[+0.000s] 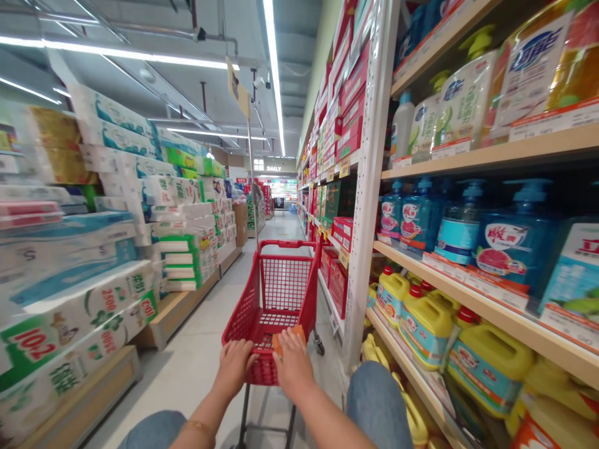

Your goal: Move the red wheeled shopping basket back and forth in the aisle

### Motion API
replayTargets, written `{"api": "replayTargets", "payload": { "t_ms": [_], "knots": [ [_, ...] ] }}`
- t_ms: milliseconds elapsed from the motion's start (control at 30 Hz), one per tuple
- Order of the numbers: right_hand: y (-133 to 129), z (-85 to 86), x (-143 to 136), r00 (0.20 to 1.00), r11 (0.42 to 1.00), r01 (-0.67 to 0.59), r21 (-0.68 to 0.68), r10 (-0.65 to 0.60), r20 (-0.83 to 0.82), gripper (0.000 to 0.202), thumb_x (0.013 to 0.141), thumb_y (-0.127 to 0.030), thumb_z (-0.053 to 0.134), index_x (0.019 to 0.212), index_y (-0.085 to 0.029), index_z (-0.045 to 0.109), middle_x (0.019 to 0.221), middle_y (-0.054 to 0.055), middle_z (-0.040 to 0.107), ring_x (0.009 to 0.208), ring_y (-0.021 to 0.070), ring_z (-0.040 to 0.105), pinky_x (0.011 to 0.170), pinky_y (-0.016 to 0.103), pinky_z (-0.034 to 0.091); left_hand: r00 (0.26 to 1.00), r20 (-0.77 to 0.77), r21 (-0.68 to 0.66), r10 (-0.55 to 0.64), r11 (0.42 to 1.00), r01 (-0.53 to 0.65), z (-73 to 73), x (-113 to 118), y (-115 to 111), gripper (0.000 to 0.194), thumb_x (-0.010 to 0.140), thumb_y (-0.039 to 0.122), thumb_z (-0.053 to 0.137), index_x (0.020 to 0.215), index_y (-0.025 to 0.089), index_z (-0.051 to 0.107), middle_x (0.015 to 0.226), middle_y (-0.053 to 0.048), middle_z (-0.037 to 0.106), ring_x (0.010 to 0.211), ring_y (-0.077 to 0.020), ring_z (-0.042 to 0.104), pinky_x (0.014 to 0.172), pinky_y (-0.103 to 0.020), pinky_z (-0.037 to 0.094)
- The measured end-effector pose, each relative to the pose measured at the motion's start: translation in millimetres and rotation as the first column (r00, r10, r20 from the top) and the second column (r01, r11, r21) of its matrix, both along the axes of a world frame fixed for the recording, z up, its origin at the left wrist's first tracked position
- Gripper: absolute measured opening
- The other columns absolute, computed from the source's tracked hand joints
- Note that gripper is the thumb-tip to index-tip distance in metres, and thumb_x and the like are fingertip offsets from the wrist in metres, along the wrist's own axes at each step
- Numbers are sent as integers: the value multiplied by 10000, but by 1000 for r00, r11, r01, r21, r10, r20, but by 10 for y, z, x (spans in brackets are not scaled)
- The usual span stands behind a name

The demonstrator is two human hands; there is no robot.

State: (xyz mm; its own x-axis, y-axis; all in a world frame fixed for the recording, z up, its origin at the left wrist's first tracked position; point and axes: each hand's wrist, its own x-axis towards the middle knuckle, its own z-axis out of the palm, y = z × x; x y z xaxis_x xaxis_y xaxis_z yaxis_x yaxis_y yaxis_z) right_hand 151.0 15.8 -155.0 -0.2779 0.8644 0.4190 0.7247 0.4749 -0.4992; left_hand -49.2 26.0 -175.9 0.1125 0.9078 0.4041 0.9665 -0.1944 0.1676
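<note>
- Red plastic shopping cart (276, 293) sits right in the middle of the aisle, mesh basket facing away, its near edge just in front of the person
- left hand (234, 365) is wrapped over the near rim of the cart, fingers curled down and closed on the handle edge
- right hand (292, 368) sits on the same rim just beside the left one, and its fingers are pressed onto a small orange box (286, 340) that pokes up at the cart's edge; can't tell for sure whether the hand is properly clamped round the box or just pinning it against the rim
- both knees in blue jeans (377, 402) show at the bottom of the view, either side of the cart's frame
- on the right, wooden shelves (486, 312) run close alongside: yellow jugs (423, 324) with red caps on the low level, blue pump bottles (515, 243) one level up, pale refill pouches (461, 103) above that
- on the left, well apart from the cart, stacks of tissue packs (93, 293) in white, green and blue are piled on low wooden platforms
- pale tiled floor (196, 355) stretches down the aisle, with strip lights (274, 68) running along the ceiling
</note>
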Motion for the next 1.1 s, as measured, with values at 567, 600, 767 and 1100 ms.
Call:
{"api": "replayTargets", "payload": {
  "t_ms": [567, 600, 767, 1100],
  "knots": [
    [-43, -24, -182, 997, 998, -70, 0, 70, 15, 497, 944, -352, 419, 1398, -155, 457, 1461, 68, 423, 1383, 203, 322, 1160, 390, 215, 993, -85, 6, 86, 996, -86, 68, 51, -89, 172, 901, 316, 458, 880, 219, 598, 932, -32, 667, 958, -220, 551, 1004, -430, 252],
    [-52, -20, -168, 996, 996, -89, 9, 88, 18, 493, 948, -359, 410, 1395, -157, 461, 1456, 67, 431, 1379, 202, 331, 1159, 387, 215, 993, -81, 18, 83, 997, -82, 64, 72, -108, 190, 909, 320, 444, 870, 217, 599, 921, -34, 666, 949, -222, 552, 1002, -435, 255],
    [74, 59, 175, 999, 999, 39, 26, -39, 35, 448, 962, -337, 368, 1335, -156, 535, 1370, 86, 536, 1325, 210, 419, 1134, 385, 257, 975, -48, -38, -219, 975, 217, 117, -1, -160, 241, 929, 401, 426, 975, 244, 604, 946, -25, 661, 936, -195, 557, 988, -402, 301],
    [79, 56, 247, 994, 995, 99, -12, -98, 42, 436, 938, -288, 401, 1327, -149, 541, 1388, 97, 514, 1345, 219, 391, 1135, 414, 254, 974, -86, -16, -211, 977, 210, 163, 532, -62, 243, 894, 435, 497, 856, 224, 613, 945, -30, 611, 989, -215, 494, 1056, -450, 243]
  ]
}}
